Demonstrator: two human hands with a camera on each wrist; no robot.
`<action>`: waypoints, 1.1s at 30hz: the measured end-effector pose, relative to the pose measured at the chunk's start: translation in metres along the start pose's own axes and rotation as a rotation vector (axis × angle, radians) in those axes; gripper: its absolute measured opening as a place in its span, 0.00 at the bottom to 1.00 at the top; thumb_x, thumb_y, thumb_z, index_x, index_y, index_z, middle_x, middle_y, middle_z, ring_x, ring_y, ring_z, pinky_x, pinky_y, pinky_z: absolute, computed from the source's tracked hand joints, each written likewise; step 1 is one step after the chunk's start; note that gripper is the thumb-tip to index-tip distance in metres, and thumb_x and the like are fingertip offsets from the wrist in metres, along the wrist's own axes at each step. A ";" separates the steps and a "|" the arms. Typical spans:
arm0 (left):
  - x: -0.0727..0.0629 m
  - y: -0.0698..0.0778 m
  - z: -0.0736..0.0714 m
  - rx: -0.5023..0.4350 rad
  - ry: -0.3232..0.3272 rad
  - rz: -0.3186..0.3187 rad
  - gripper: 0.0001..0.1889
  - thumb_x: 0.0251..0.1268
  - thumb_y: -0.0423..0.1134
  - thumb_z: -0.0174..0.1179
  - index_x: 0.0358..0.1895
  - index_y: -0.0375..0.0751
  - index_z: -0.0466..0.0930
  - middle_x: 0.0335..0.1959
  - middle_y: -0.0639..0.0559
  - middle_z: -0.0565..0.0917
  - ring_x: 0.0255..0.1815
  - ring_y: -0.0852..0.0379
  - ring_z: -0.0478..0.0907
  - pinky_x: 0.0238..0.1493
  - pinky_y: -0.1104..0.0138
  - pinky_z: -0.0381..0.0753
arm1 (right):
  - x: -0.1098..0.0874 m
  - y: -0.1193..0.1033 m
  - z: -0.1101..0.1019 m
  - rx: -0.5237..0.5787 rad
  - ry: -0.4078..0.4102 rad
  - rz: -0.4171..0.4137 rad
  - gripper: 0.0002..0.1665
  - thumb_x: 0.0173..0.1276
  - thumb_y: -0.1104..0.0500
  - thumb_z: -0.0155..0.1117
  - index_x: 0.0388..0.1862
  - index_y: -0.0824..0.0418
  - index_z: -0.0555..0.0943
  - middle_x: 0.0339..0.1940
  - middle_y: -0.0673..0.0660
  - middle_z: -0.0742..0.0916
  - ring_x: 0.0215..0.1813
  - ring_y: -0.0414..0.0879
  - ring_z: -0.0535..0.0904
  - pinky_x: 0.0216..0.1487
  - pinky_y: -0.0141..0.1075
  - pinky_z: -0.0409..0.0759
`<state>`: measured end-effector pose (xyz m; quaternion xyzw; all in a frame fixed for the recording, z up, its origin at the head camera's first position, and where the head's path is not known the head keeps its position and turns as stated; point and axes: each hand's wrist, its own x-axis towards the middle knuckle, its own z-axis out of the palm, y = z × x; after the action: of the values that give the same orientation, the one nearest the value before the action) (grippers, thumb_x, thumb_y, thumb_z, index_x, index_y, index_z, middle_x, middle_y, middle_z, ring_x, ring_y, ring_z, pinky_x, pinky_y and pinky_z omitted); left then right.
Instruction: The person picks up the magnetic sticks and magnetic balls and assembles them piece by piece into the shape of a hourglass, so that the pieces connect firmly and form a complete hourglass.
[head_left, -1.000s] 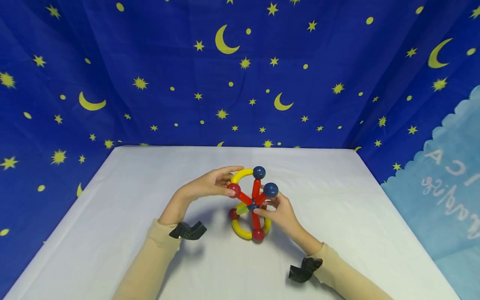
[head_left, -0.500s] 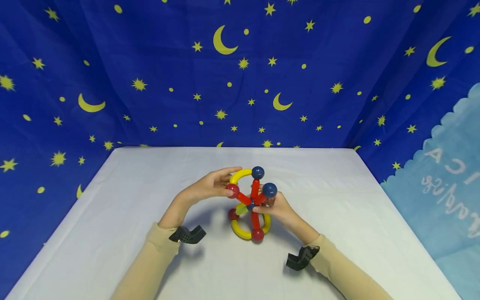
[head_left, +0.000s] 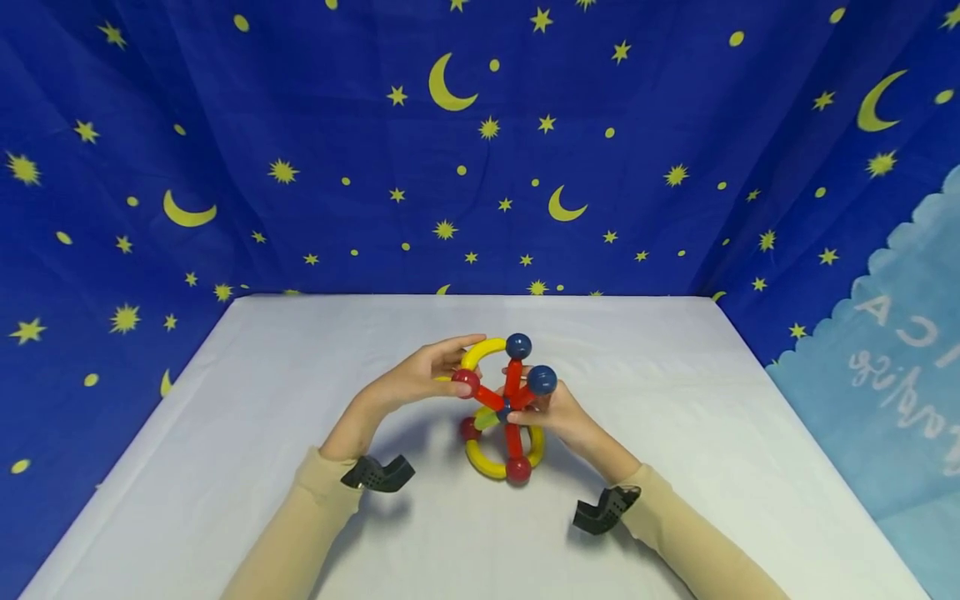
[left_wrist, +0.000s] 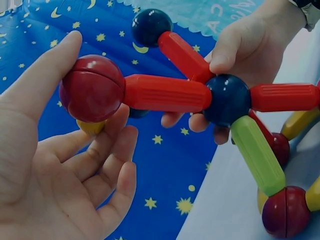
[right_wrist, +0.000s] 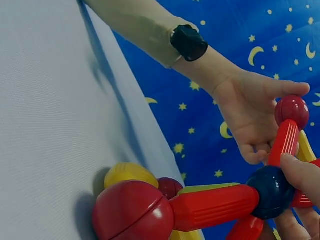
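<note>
A ball-and-rod construction toy stands upright on the table, with red rods [head_left: 513,440] and a lime green rod [left_wrist: 257,155] meeting at a dark blue centre ball [left_wrist: 227,100]. Its base is a yellow ring of curved rods [head_left: 487,463] with red balls. Higher up, a yellow curved rod [head_left: 482,350] joins an upper red ball [left_wrist: 92,88] to a dark blue ball [head_left: 518,346]. My left hand [head_left: 420,372] holds the upper red ball, thumb against it and fingers bent behind. With thumb and fingers, my right hand [head_left: 558,415] grips the toy at the centre ball.
White cloth covers the table [head_left: 337,325]. Behind it hangs a blue curtain [head_left: 360,133] with yellow moons and stars, and a light blue lettered cloth [head_left: 892,383] hangs at the right. Black wrist-worn devices [head_left: 378,473] sit below each hand.
Both hands keep their places on the toy. A bit of yellow now shows by the left thumb, beside the red ball. The right wrist has shifted slightly up.
</note>
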<state>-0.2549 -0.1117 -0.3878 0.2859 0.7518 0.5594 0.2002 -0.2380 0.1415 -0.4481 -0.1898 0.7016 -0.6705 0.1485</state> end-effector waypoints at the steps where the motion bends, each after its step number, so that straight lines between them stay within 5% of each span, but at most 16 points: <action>1: 0.000 0.001 0.001 0.009 0.004 0.002 0.42 0.56 0.52 0.67 0.73 0.51 0.57 0.60 0.40 0.76 0.60 0.44 0.75 0.61 0.52 0.75 | 0.000 -0.001 0.000 0.002 -0.004 0.006 0.41 0.56 0.62 0.72 0.67 0.66 0.65 0.47 0.50 0.87 0.53 0.43 0.80 0.68 0.55 0.65; 12: -0.001 0.002 0.002 0.049 0.009 0.021 0.45 0.53 0.58 0.66 0.73 0.49 0.57 0.58 0.40 0.77 0.58 0.44 0.75 0.61 0.52 0.74 | 0.002 -0.004 0.002 0.049 -0.068 -0.019 0.43 0.56 0.63 0.71 0.69 0.60 0.63 0.47 0.48 0.85 0.53 0.42 0.80 0.70 0.58 0.60; 17: -0.003 0.001 0.003 0.048 0.017 0.025 0.45 0.54 0.56 0.66 0.73 0.47 0.56 0.60 0.39 0.76 0.58 0.43 0.75 0.60 0.53 0.75 | 0.001 -0.007 -0.007 -0.046 -0.063 -0.077 0.46 0.53 0.68 0.71 0.70 0.61 0.60 0.55 0.62 0.82 0.55 0.41 0.79 0.69 0.61 0.60; 24: -0.003 0.000 0.004 0.041 0.021 0.023 0.45 0.54 0.55 0.67 0.73 0.46 0.56 0.60 0.38 0.76 0.57 0.44 0.76 0.58 0.55 0.77 | -0.008 -0.019 -0.029 -0.153 -0.042 -0.141 0.51 0.52 0.74 0.67 0.74 0.59 0.55 0.62 0.65 0.76 0.59 0.46 0.77 0.62 0.59 0.71; 29: -0.005 0.001 0.005 0.047 0.039 0.016 0.42 0.56 0.52 0.66 0.73 0.47 0.57 0.61 0.39 0.76 0.59 0.44 0.75 0.59 0.55 0.77 | 0.004 -0.025 -0.050 -0.416 -0.018 -0.184 0.37 0.59 0.71 0.63 0.68 0.67 0.64 0.56 0.70 0.81 0.54 0.49 0.80 0.59 0.52 0.76; 33: -0.008 0.002 0.005 0.036 0.051 0.006 0.37 0.62 0.47 0.63 0.73 0.48 0.58 0.60 0.38 0.76 0.59 0.43 0.75 0.59 0.54 0.76 | 0.039 -0.021 -0.063 -0.560 -0.035 -0.171 0.22 0.63 0.67 0.62 0.58 0.68 0.75 0.51 0.66 0.84 0.51 0.56 0.81 0.54 0.48 0.79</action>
<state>-0.2451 -0.1131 -0.3874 0.2771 0.7658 0.5536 0.1740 -0.3007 0.1787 -0.4215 -0.2934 0.8382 -0.4575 0.0451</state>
